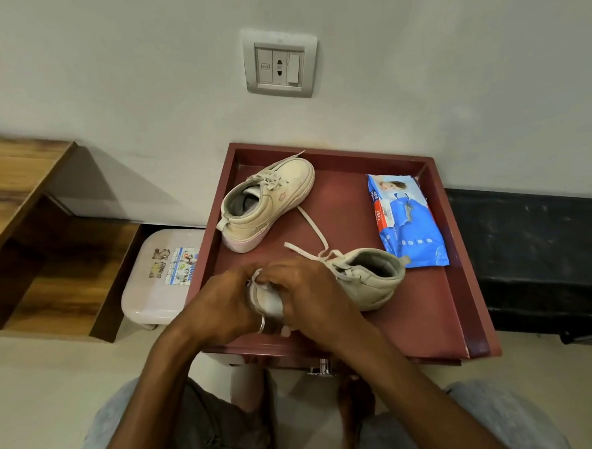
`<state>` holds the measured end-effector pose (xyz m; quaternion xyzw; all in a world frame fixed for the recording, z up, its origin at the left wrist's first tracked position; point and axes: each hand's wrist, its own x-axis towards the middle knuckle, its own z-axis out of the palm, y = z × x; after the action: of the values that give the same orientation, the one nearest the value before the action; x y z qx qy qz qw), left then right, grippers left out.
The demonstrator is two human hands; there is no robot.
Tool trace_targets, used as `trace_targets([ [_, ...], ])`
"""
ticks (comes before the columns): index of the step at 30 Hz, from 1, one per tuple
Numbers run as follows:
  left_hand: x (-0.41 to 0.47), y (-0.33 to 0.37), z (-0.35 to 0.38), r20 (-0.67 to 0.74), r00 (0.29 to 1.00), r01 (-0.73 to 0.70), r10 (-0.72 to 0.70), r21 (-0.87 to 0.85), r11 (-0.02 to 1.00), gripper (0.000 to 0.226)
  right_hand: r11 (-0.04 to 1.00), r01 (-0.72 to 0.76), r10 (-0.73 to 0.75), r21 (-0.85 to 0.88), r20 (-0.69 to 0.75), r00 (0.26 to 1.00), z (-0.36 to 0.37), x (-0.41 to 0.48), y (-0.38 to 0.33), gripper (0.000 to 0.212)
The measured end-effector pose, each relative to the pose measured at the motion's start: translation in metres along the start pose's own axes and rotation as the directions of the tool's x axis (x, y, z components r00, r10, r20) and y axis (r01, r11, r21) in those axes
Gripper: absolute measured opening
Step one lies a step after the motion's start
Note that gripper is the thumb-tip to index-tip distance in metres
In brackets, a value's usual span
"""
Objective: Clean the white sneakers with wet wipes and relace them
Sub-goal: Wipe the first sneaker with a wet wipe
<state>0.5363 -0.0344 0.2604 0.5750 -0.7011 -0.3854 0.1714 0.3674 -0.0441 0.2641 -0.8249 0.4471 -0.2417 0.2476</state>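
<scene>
Near sneaker at front of red surface, lace trailing loose. Left hand: grip curled round its toe. Right hand: grip clasping the toe from above. Second sneaker behind, left; wipes pack far right

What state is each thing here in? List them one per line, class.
near sneaker, toe held in both hands, laces trailing loose on the tray
far sneaker, laces in, resting untouched on the tray
wipe, pressed against the near sneaker's toe
wipes pack, lying flat, untouched
left hand, gripping the toe
right hand, holding the wipe
</scene>
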Motion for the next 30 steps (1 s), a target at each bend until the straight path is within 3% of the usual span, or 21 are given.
trace_targets([
  [8, -0.004, -0.004, 0.005, -0.107, 0.994, -0.017, 0.014, -0.028, 0.999, 0.087, 1.000, 0.022, -0.021, 0.017, -0.076, 0.997, -0.013, 0.005, -0.005, 0.032],
  [14, -0.010, 0.016, 0.010, -0.288, 0.956, -0.126, 0.055, -0.232, 0.965, 0.092, 0.995, 0.019, 0.005, 0.097, -0.242, 0.970, -0.032, 0.005, -0.018, 0.027],
  [19, -0.005, 0.034, 0.017, -0.324, 0.946, -0.165, 0.022, -0.421, 0.892, 0.086, 0.997, 0.020, 0.009, 0.078, -0.355, 0.935, -0.055, -0.007, -0.019, 0.024],
  [26, 0.001, 0.032, 0.018, -0.346, 0.936, -0.178, 0.071, -0.288, 0.941, 0.089, 0.998, 0.029, -0.010, 0.052, -0.331, 0.943, -0.051, -0.009, -0.014, 0.025],
  [30, -0.004, 0.024, 0.027, -0.255, 0.960, -0.175, 0.112, -0.239, 0.955, 0.099, 0.999, 0.033, -0.020, 0.039, -0.311, 0.950, -0.045, -0.008, -0.008, 0.026],
])
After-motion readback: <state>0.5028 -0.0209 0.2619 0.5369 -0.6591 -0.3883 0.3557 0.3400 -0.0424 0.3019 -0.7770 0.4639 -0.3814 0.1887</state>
